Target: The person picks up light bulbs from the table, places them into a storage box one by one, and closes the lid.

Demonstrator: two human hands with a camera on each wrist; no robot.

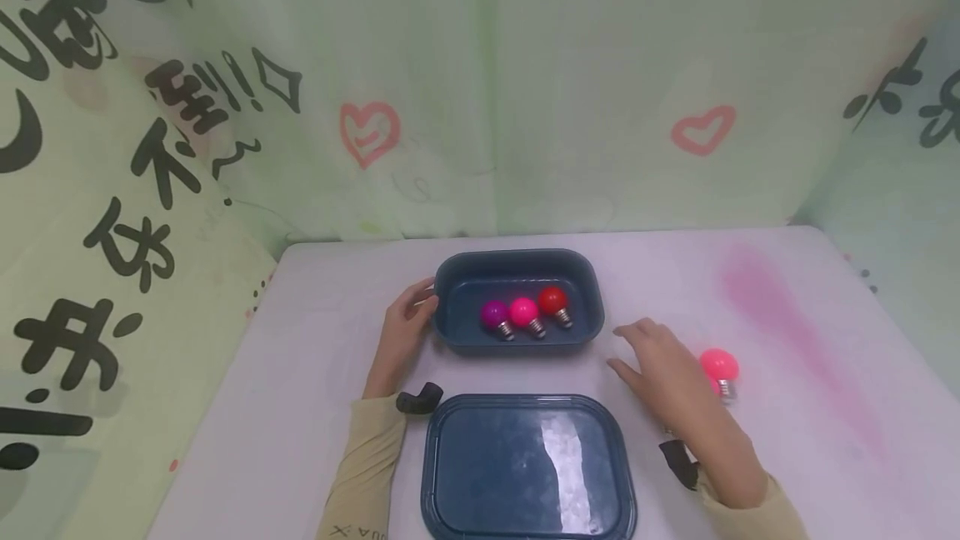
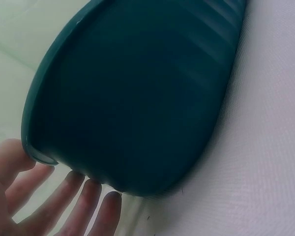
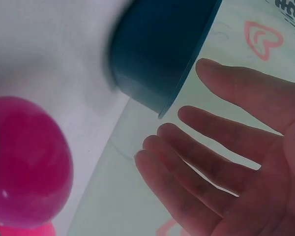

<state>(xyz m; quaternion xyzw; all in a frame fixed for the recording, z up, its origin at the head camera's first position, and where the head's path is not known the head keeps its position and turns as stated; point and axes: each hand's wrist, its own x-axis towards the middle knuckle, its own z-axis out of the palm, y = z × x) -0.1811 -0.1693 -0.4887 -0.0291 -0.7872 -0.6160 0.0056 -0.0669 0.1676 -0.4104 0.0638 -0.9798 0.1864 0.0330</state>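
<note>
A dark blue box (image 1: 517,348) holds a purple bulb (image 1: 494,314), a pink bulb (image 1: 523,312) and a red bulb (image 1: 553,301), all with silver screw bases. My left hand (image 1: 405,319) is at the box's left end; in the left wrist view its fingertips touch the outer wall (image 2: 128,123) and the thumb meets the rim. To the right of the box, my right hand (image 1: 667,373) holds nothing, its fingers extended and spread. Beside it lies a bright pink bulb (image 1: 719,364), with another pink one partly hidden. The right wrist view shows a magenta bulb (image 3: 32,162) close by.
A dark blue lid (image 1: 517,465) lies flat in front of the box, between the forearms. Black straps (image 1: 420,399) are on the wrists. The white table (image 1: 825,457) is bounded by pale green curtains (image 1: 495,90) at the back and sides.
</note>
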